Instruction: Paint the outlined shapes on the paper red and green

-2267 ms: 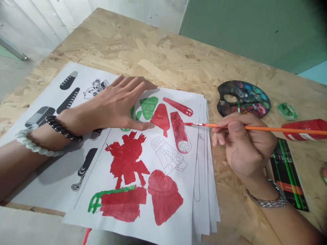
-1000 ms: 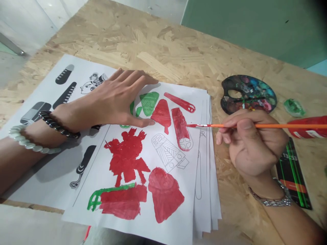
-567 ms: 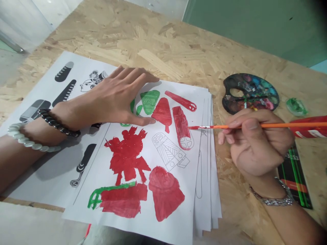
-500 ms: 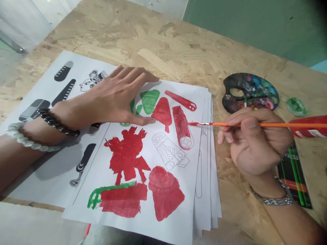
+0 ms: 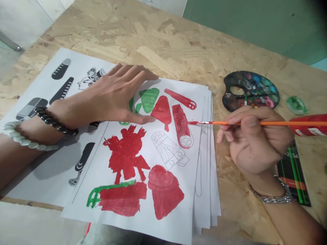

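Orange-handled paintbrush point(image 5: 204, 123) is gripped narrowly in the right hand point(image 5: 258, 143), pinched between thumb and fingertips, and is held roughly level above the paper. Its red-loaded tip is placed at the right edge of a long red-painted shape point(image 5: 181, 124), though whether the paper is being touched cannot be told. That shape is printed on the top sheet of a stack of paper point(image 5: 196, 89), where other outlines are filled with red or green and one striped outline point(image 5: 167, 150) is left unpainted. The left hand point(image 5: 112, 98) is laid flat and wide on the stack, with its fingers spread and nothing held, and its thumb ends just beside a red-painted wedge point(image 5: 161, 112). A second sheet with black printed shapes point(image 5: 41, 85) is spread beneath the left wrist, on a table of oriented strand board point(image 5: 153, 44). To the right, a paint-smeared palette point(image 5: 226, 98) is set beyond the right hand, near a small green object point(image 5: 296, 104). A red tube point(image 5: 309, 131) lies beneath the brush handle, and a smartphone point(image 5: 291, 177) lies below it.
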`<act>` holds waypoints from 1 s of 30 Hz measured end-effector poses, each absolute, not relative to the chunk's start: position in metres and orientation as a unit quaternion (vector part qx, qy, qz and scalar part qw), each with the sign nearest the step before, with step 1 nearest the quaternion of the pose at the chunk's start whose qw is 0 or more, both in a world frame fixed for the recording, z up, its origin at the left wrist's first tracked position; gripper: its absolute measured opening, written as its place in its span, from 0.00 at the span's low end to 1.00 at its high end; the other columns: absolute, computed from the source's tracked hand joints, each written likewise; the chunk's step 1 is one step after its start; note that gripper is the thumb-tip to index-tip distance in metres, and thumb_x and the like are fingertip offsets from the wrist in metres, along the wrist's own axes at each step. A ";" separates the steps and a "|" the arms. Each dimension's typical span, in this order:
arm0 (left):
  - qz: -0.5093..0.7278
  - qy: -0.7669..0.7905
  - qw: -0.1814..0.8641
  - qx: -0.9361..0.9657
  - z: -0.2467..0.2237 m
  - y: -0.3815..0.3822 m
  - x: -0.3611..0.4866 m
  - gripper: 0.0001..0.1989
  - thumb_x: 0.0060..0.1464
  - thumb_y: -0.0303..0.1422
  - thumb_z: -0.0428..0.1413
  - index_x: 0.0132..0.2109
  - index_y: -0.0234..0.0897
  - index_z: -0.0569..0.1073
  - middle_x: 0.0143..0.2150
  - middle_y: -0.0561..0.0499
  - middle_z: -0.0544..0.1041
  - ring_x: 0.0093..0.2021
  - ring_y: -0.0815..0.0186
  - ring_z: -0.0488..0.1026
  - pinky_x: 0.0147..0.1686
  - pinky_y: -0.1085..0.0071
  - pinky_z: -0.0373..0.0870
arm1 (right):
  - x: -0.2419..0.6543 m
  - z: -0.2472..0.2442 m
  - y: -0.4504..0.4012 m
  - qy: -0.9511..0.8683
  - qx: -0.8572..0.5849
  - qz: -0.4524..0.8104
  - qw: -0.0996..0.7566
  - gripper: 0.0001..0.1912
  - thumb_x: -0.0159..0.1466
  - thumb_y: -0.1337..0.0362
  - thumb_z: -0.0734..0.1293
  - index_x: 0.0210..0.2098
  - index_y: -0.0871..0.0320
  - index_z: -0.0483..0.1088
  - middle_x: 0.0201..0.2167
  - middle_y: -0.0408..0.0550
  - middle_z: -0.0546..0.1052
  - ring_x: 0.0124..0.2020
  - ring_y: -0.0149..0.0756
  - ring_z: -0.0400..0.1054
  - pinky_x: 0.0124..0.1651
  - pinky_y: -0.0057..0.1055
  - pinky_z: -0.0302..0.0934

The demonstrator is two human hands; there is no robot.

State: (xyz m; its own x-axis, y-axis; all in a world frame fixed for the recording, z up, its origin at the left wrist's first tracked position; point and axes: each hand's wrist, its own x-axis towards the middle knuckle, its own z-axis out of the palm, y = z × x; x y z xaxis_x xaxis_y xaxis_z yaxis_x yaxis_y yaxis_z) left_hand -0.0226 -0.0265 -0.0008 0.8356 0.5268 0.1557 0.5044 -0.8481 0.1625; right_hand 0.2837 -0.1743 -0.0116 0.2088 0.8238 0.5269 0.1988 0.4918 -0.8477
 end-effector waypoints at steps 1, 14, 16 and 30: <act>0.098 0.269 0.057 0.956 -0.001 -0.026 -0.023 0.51 0.65 0.71 0.47 0.76 0.35 0.61 0.69 0.35 0.71 0.68 0.40 0.69 0.73 0.44 0.63 | 0.284 -0.012 -0.175 -0.584 -0.446 0.242 0.634 0.07 0.67 0.62 0.75 0.32 0.54 0.82 0.23 0.42 0.76 0.16 0.29 0.63 0.13 0.29 0.57; 0.098 0.277 0.069 0.953 0.000 -0.027 -0.021 0.54 0.63 0.74 0.44 0.75 0.33 0.63 0.69 0.34 0.71 0.69 0.39 0.69 0.74 0.44 0.61 | 0.284 -0.012 -0.175 -0.578 -0.440 0.243 0.643 0.09 0.68 0.62 0.76 0.31 0.55 0.80 0.24 0.42 0.76 0.15 0.27 0.60 0.13 0.29 0.58; 0.099 0.277 0.070 0.953 0.000 -0.027 -0.021 0.54 0.63 0.75 0.44 0.75 0.34 0.63 0.69 0.35 0.71 0.70 0.38 0.69 0.74 0.43 0.62 | 0.283 -0.011 -0.176 -0.582 -0.450 0.237 0.635 0.08 0.68 0.61 0.76 0.32 0.54 0.81 0.25 0.42 0.77 0.16 0.27 0.60 0.14 0.29 0.60; 0.108 0.269 0.061 0.955 -0.003 -0.026 -0.023 0.50 0.64 0.72 0.46 0.75 0.37 0.62 0.72 0.36 0.70 0.71 0.40 0.68 0.73 0.44 0.63 | 0.284 -0.009 -0.177 -0.590 -0.453 0.241 0.624 0.10 0.68 0.63 0.73 0.29 0.55 0.78 0.21 0.41 0.74 0.15 0.29 0.64 0.12 0.28 0.53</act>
